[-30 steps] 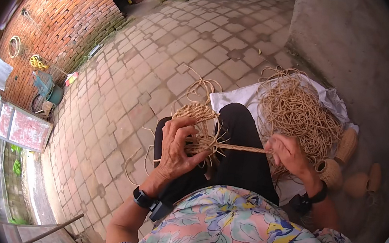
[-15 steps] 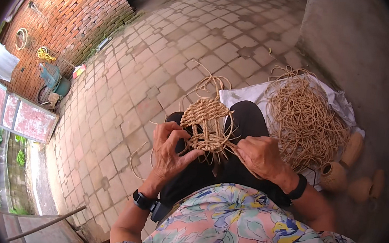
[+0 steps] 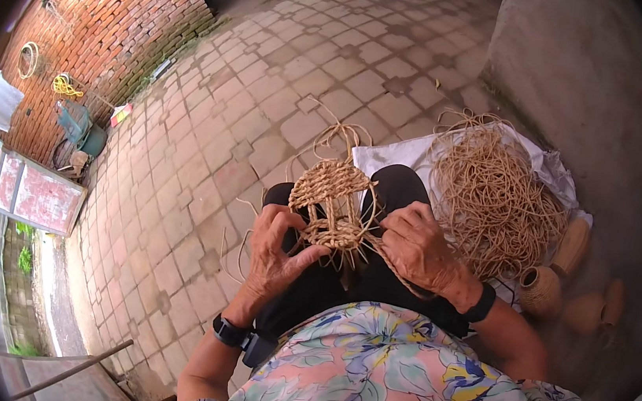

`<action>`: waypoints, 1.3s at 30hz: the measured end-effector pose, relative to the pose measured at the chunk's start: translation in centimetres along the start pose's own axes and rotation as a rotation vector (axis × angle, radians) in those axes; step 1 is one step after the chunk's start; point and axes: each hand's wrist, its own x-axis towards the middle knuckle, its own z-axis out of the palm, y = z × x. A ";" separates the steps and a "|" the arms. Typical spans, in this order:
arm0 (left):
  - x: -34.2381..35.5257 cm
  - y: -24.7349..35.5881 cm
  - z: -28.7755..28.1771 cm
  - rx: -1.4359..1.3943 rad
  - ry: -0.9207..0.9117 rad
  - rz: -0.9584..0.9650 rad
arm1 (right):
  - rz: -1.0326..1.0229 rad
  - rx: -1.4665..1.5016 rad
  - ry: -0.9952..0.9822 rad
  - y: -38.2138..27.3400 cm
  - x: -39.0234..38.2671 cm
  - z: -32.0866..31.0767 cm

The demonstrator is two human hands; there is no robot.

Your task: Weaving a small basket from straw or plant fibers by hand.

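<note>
A half-woven piece of tan twisted cord (image 3: 331, 184) rests over my dark-trousered knees. Its rounded top panel is densely plaited; below, a few upright cords cross an open gap to a thicker plaited band, with loose ends sticking out all round. My left hand (image 3: 271, 254) grips the band's left side, thumb along the lower edge and fingers curled behind. At the right side my right hand (image 3: 420, 247) is closed, fingers bent, around a cord strand that runs from the band under the palm. The fingertips partly hide that strand.
Right of my knees, a big tangled heap of cord (image 3: 495, 200) lies on a white sack (image 3: 380, 156). Beside it are several tan woven vessels, one a round pot (image 3: 538, 293). A concrete wall (image 3: 580, 79) rises at right; a brick wall (image 3: 111, 26) stands far left, beyond paving (image 3: 189, 177).
My right hand has turned and shifted slightly up and left, fingers rising beside the woven piece. My left hand keeps its hold. The whole view has drifted a little.
</note>
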 end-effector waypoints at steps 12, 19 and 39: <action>-0.4 0.1 0.0 -0.020 0.018 -0.033 | 0.366 -0.203 -0.116 8.9 -9.2 -3.1; -0.6 -0.4 0.3 0.004 0.003 -0.044 | 0.284 0.568 -0.114 1.2 0.2 -2.0; -0.1 0.2 0.6 -0.020 -0.012 -0.046 | 0.162 0.498 -0.086 0.6 1.8 -1.3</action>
